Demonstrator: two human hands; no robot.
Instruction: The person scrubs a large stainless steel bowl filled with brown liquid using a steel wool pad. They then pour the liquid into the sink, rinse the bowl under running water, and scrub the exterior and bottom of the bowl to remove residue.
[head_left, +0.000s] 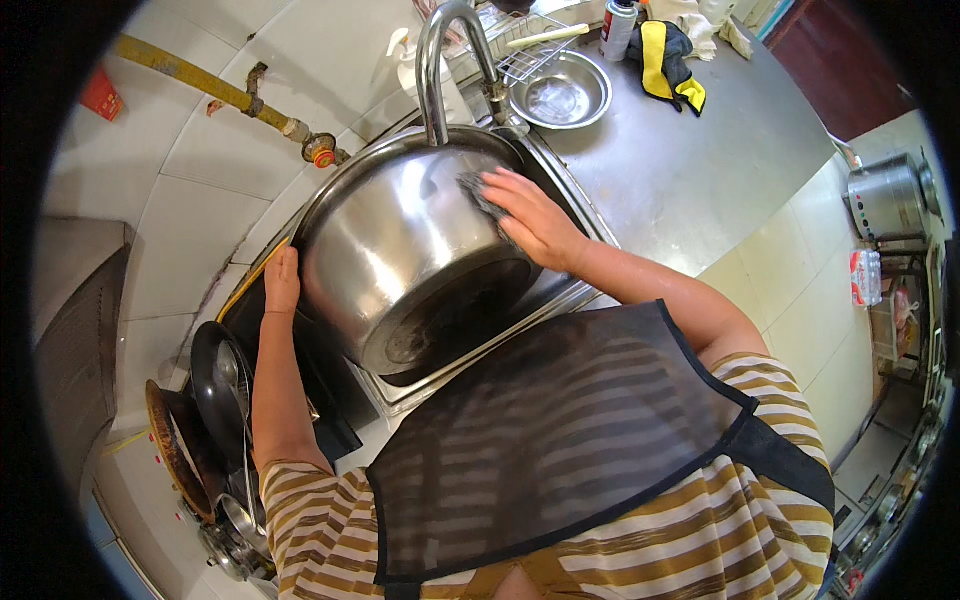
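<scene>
A large stainless steel pot (375, 225) lies tilted on its side in the sink (390, 397), its darkened base facing me. My right hand (529, 217) presses a dark grey scouring pad (480, 193) against the right part of the pot's side, fingers over the pad. My left hand (283, 281) rests at the pot's left rim, fingers up along it; how firmly it grips is hidden. The curved chrome faucet (429, 67) hangs over the pot's upper side, and no running water is visible.
Behind the faucet stand a white pump bottle (442, 86) and a metal bowl (560, 94) under a wire rack (536, 56). A spray can (619, 30) and a yellow-black cloth (660, 60) lie farther right. At left are a black wok (217, 382) and a yellow gas pipe (202, 79).
</scene>
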